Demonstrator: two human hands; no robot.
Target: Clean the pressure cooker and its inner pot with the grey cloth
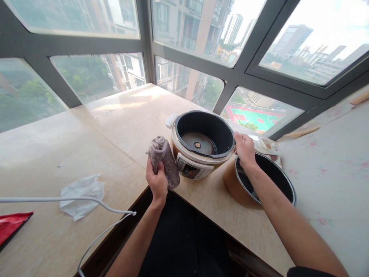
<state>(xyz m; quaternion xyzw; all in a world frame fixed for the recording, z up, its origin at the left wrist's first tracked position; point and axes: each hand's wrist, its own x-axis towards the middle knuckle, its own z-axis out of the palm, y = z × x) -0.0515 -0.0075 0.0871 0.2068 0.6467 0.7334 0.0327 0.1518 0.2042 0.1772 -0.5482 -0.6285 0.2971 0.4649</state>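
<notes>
My left hand (157, 181) is closed around a folded grey-brown cloth (167, 163), held up just left of an electric pressure cooker (190, 169). The cooker stands lidless on the stone-look ledge, its dark inside and round heating plate (198, 142) in sight. At the cooker's right side, my right hand (244, 149) grips its side handle, which the fingers mostly hide. Below my right forearm stands the inner pot (235, 182), dark inside and golden-brown outside, partly covered by the arm. Behind it lies a white and brown lid-like piece (266, 146), only partly visible.
A crumpled white plastic sheet (82, 196) lies on the left of the ledge (115, 127). A white cable (86, 199) crosses over it, near a red packet (13, 227). Grey-framed windows (187, 50) border the ledge, and a flowered wall (337, 181) rises on the right.
</notes>
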